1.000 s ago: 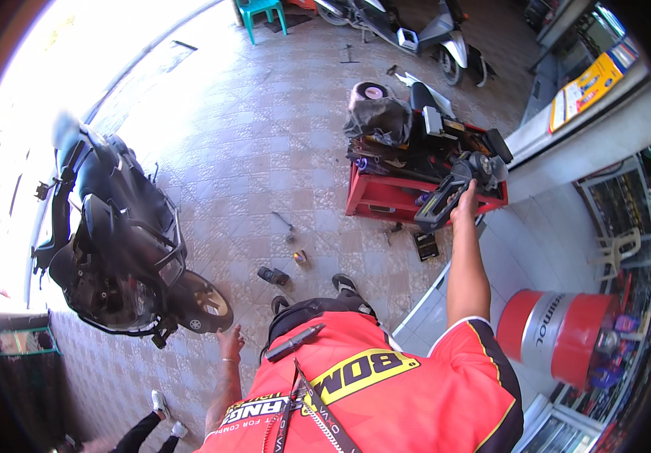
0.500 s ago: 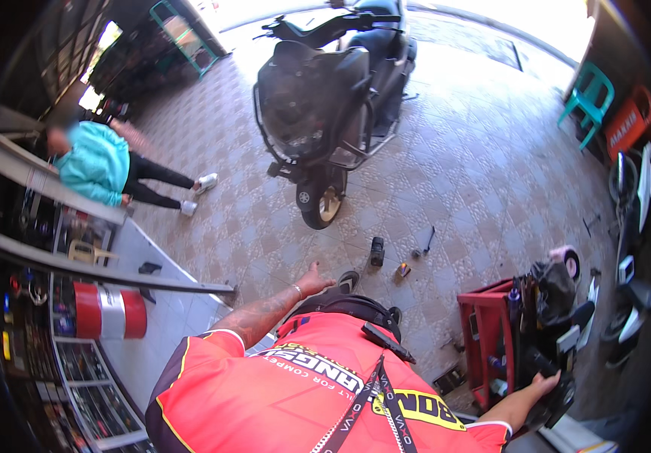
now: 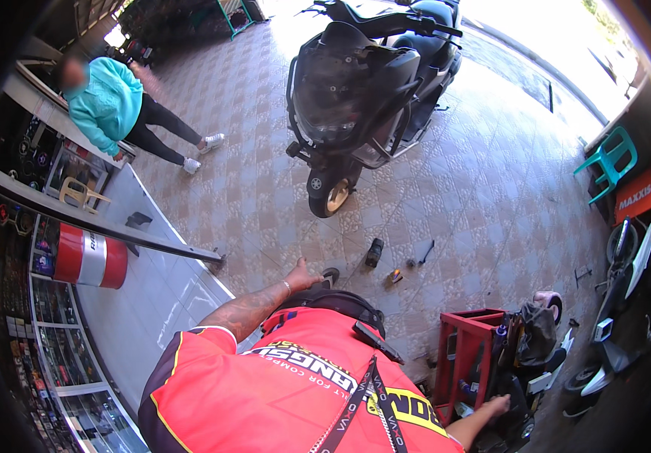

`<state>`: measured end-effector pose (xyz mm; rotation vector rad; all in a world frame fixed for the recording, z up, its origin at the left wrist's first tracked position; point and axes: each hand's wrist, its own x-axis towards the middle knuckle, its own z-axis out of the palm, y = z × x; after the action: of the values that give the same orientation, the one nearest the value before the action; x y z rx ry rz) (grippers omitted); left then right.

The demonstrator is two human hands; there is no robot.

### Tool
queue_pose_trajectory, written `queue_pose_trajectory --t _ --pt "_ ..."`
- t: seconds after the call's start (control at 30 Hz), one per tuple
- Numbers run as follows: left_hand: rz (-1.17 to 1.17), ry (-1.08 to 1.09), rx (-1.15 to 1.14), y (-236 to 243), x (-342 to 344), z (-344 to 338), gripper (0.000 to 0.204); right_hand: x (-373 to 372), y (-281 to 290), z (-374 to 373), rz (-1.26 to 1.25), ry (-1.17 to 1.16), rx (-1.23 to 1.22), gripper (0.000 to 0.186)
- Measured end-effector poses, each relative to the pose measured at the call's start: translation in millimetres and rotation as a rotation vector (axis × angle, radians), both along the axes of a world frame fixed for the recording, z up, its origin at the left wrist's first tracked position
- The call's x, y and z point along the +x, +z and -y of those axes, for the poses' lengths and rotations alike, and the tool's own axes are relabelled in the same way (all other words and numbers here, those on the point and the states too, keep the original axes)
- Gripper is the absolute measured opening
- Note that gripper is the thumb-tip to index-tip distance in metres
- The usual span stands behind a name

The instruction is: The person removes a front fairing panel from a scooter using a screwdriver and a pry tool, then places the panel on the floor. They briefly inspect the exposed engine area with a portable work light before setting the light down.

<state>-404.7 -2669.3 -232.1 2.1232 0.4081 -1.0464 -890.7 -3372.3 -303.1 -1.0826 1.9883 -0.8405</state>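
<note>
My left hand (image 3: 306, 275), with a bracelet at its wrist, is held out in front of my waist, its fingers apart and nothing visible in them. One of my shoes (image 3: 330, 275) shows just beyond it. Low on the right, my right hand (image 3: 498, 406) reaches beside a red metal cart (image 3: 452, 320) crowded with dark items. Its fingers are too small and unclear against the dark clutter to tell what they touch. On the tiles ahead lie a black block-shaped item (image 3: 374, 253), a small orange-and-black item (image 3: 394, 276) and a dark tool with a long handle (image 3: 427, 251).
A black scooter (image 3: 355, 98) stands ahead on the tiled floor. At left, a person in a teal top (image 3: 106, 98) stands by the counter. A red-and-silver drum (image 3: 91, 255) and glass shelves are nearer. A green chair (image 3: 610, 162) and motorcycle parts (image 3: 635, 260) line the right side.
My view has shifted, so the scooter sits farther right and higher. My right hand has moved back and inward from the dark item beside the cart. My left hand stays extended.
</note>
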Motion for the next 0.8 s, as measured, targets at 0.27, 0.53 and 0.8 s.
queue_pose_trajectory --t 0.27,0.53,0.8 --pt "0.091 -0.087 0.006 -38 31 -50 0.121 155 -74 -320 0.03 1.213 1.046 0.021" --pt "0.134 -0.105 0.009 -86 97 -136 0.114 313 -51 -376 -0.192 1.248 0.788 0.025" --pt "-0.024 0.271 -0.139 -79 112 -233 0.109 451 -19 -351 -0.196 1.228 0.516 0.024"
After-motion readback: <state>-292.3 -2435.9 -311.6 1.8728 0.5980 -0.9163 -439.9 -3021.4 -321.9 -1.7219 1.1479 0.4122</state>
